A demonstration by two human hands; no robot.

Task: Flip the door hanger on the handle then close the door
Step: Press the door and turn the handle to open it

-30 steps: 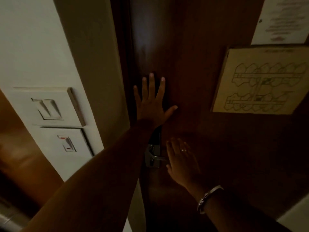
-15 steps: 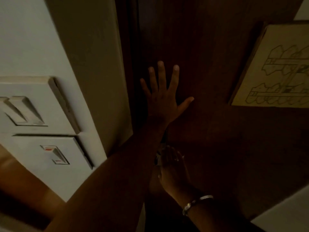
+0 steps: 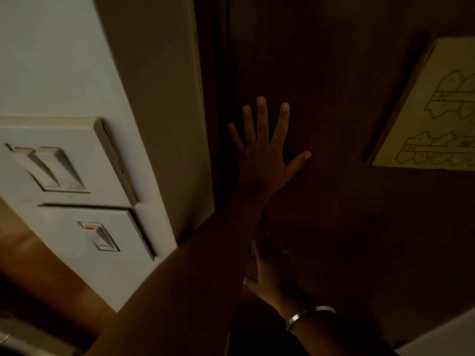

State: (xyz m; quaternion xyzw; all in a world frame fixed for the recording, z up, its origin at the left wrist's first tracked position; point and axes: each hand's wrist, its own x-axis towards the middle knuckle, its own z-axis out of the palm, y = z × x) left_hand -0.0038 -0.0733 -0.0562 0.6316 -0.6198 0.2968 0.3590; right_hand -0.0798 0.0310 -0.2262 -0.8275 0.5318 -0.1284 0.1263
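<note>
The dark wooden door (image 3: 334, 73) fills the middle and right of the head view. My left hand (image 3: 264, 160) lies flat against it near its left edge, fingers spread and holding nothing. Lower down, my right hand (image 3: 272, 273), with a metal bracelet (image 3: 308, 317) on the wrist, rests over the spot where the handle is. It is too dark there to see whether the fingers grip the handle. The handle itself is hidden in shadow under that hand. No door hanger is visible.
A pale wall corner (image 3: 159, 98) stands just left of the door edge. It carries a double light switch (image 3: 51, 165) and a single switch (image 3: 100, 236) below it. A framed floor plan (image 3: 437, 119) hangs on the door at the right.
The view has moved closer to the door and gone darker. The metal handle that showed beside my right hand is now lost in shadow. Both hands stay on the door.
</note>
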